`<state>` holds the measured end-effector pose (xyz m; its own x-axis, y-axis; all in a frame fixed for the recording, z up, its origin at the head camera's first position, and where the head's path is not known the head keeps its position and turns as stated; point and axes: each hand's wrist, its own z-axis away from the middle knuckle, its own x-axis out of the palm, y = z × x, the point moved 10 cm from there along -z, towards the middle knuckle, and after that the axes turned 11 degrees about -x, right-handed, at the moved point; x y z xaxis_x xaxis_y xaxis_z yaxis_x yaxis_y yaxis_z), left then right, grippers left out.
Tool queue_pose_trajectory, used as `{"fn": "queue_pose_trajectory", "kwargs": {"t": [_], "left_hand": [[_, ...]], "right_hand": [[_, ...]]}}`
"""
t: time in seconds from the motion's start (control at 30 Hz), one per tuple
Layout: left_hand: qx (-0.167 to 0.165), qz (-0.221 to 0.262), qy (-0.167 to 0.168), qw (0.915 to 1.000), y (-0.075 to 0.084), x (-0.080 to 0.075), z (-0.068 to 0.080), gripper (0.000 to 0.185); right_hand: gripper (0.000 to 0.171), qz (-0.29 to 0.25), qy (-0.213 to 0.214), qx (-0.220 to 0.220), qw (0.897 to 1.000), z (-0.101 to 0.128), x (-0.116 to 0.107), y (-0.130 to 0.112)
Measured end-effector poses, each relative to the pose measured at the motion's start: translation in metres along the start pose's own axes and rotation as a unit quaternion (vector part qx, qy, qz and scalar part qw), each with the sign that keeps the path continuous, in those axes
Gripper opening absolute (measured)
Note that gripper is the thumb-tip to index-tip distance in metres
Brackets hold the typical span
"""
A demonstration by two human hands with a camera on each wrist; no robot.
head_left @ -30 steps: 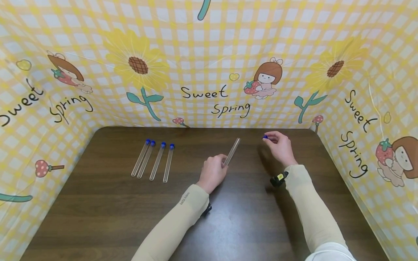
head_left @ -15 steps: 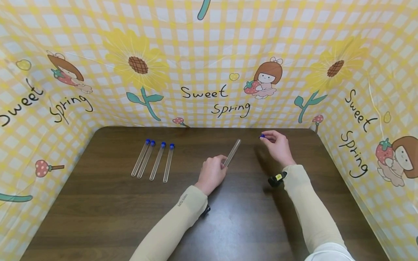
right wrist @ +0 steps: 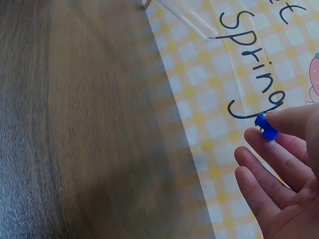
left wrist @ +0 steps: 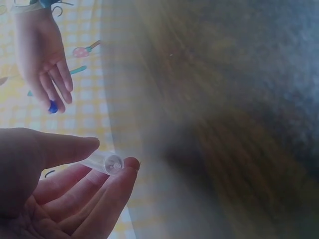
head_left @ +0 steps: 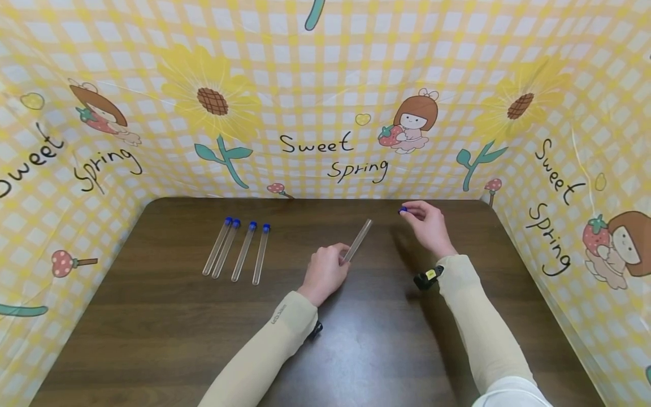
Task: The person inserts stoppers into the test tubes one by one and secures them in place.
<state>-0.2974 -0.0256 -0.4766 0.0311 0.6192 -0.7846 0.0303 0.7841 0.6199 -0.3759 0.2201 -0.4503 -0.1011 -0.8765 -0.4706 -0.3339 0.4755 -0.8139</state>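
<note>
My left hand grips the lower end of a clear uncapped test tube, which slants up and to the right above the table. From the left wrist view I look into the tube's open mouth, with the left thumb and fingers curled around the tube. Up and to the right, my right hand pinches a small blue cap between thumb and forefinger; the cap shows plainly in the right wrist view, with the tube's tip apart from it.
Several capped clear tubes lie side by side at the back left of the dark wooden table. A yellow checked cloth backdrop walls the table at the back and both sides.
My right hand has drifted slightly left and up with the blue cap, closing toward the tube's tip. The left hand and tube have shifted a little to the left.
</note>
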Motion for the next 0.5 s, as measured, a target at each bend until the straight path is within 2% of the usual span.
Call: {"fn": "queue_pose_trajectory", "kwargs": {"t": [0.5], "left_hand": [[-0.002,-0.006,-0.002,1.0000,-0.005,0.000,0.001,0.032]], "right_hand": [[0.027,-0.033,-0.013,0.008,0.999,0.001,0.012,-0.009]]}}
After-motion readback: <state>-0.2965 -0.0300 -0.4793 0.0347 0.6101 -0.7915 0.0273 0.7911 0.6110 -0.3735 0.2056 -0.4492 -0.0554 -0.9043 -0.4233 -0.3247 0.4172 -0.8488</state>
